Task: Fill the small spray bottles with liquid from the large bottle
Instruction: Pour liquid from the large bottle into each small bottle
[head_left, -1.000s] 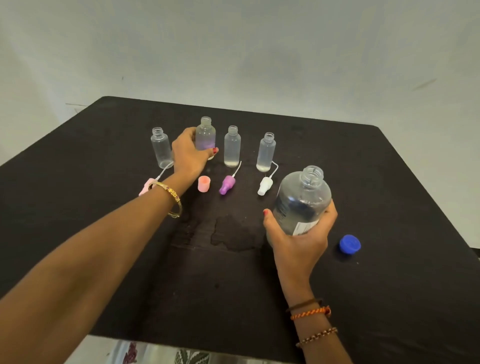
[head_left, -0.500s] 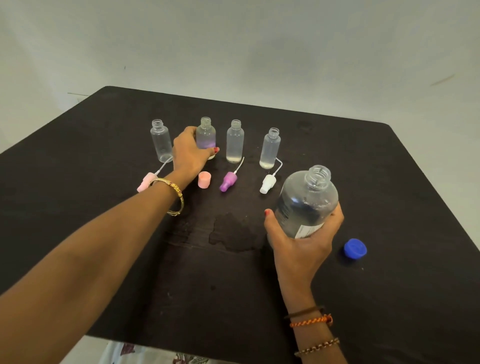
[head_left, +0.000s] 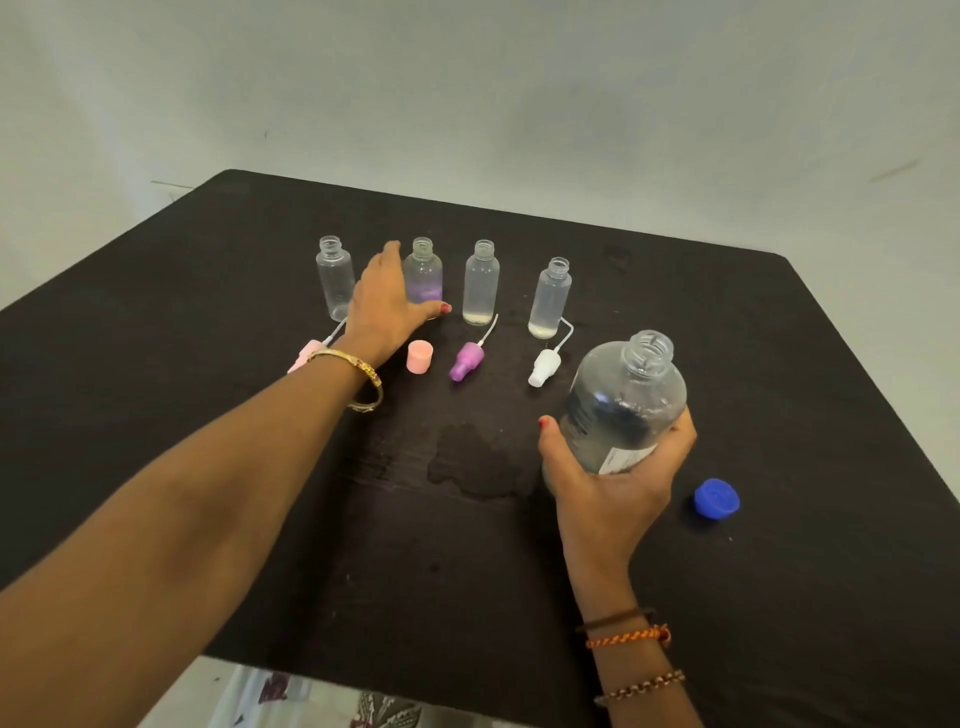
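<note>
Several small clear bottles stand uncapped in a row on the black table (head_left: 208, 291). The leftmost small bottle (head_left: 335, 280) looks empty; the second bottle (head_left: 423, 273) holds purple-tinted liquid; the third bottle (head_left: 481, 283) and the fourth bottle (head_left: 550, 296) each have a little liquid at the bottom. My left hand (head_left: 382, 306) lies beside the second bottle with its fingers spread and its thumb in front of the bottle's base. My right hand (head_left: 613, 467) grips the large clear bottle (head_left: 628, 395), uncapped and tilted slightly, to the right of the row.
In front of the row lie a pink spray head (head_left: 304, 356), a pink cap (head_left: 420, 357), a purple spray head (head_left: 467, 360) and a white spray head (head_left: 543, 366). A blue cap (head_left: 717, 499) lies right of my right hand. A wet patch (head_left: 478, 462) marks the table's middle.
My left hand has loosened from its grip round the second small bottle and its fingers have spread. The large bottle stays held in my right hand.
</note>
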